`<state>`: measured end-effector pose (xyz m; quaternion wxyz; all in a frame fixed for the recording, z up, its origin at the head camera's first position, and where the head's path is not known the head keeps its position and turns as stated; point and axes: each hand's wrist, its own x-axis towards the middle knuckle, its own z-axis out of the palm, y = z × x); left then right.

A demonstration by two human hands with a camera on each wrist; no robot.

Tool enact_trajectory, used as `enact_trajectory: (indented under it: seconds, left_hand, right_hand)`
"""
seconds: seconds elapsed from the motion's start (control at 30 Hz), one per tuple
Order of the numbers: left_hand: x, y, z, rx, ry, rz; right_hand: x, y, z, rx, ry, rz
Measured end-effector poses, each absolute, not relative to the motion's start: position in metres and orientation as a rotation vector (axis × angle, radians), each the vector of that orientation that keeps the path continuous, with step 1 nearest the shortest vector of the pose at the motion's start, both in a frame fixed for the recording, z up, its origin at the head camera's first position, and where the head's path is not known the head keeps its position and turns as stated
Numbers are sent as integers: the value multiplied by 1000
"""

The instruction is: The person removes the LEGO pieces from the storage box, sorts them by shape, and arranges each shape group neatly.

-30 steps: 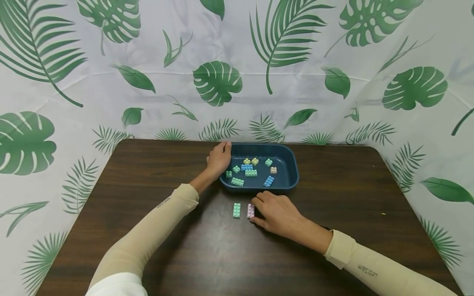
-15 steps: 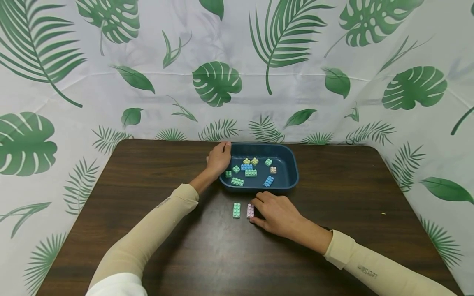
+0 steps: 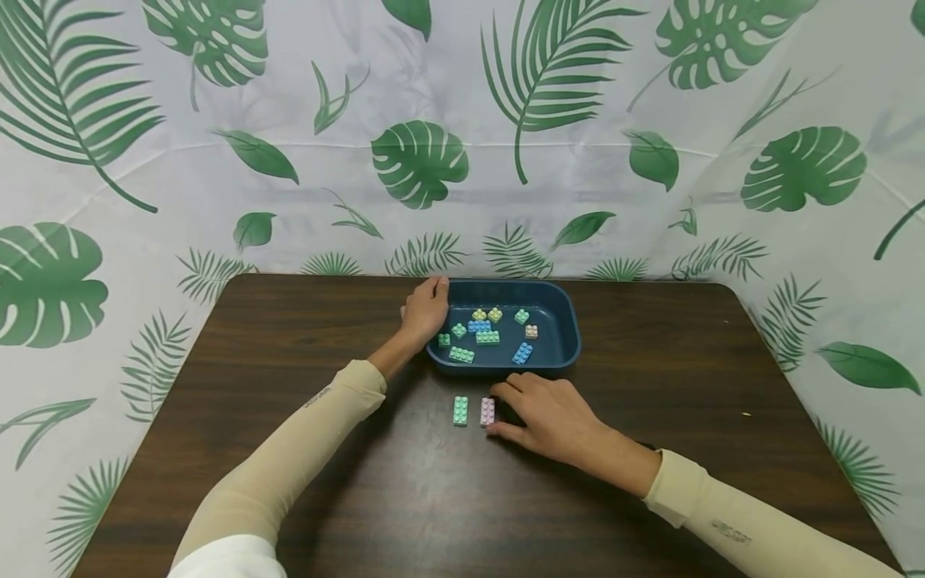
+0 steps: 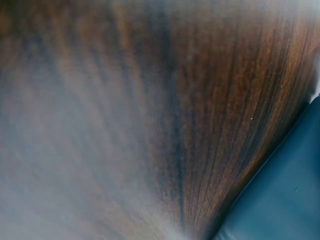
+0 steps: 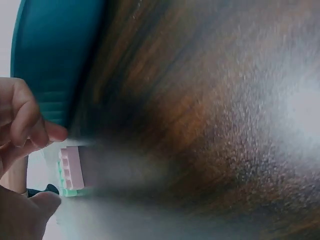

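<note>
In the head view, my left hand [image 3: 425,311] grips the left rim of a dark blue bin [image 3: 560,368]. Several small toy bricks lie in the bin, among them a blue brick [image 3: 523,353] and a mint green one [image 3: 462,355]. On the table in front of it, a pink brick [image 3: 487,412] lies beside a mint green brick [image 3: 460,411], with a small gap between them. My right hand [image 3: 552,417] is next to the pink brick, thumb and fingers spread around its ends. In the right wrist view, the fingertips stand apart from the pink brick [image 5: 74,167].
The dark wooden table [image 3: 405,506] spreads around the bin. Behind it hangs a white cloth [image 3: 318,168] printed with green leaves. A tiny yellow speck [image 3: 747,414] lies on the table at the right.
My right hand's thumb and fingers have spread a little wider around the pink brick, and its forearm has shifted slightly right. The left hand stays on the bin; the bricks have not moved.
</note>
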<state>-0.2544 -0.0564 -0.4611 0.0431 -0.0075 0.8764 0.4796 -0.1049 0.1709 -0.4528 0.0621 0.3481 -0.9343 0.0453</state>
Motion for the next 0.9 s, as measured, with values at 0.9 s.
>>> enact_trajectory:
  seconds: [0.9]
  left_hand:
    - [-257,-58,-461,-7,2703,1431]
  right_hand:
    - [-161,190,-419,1194,-2582,195]
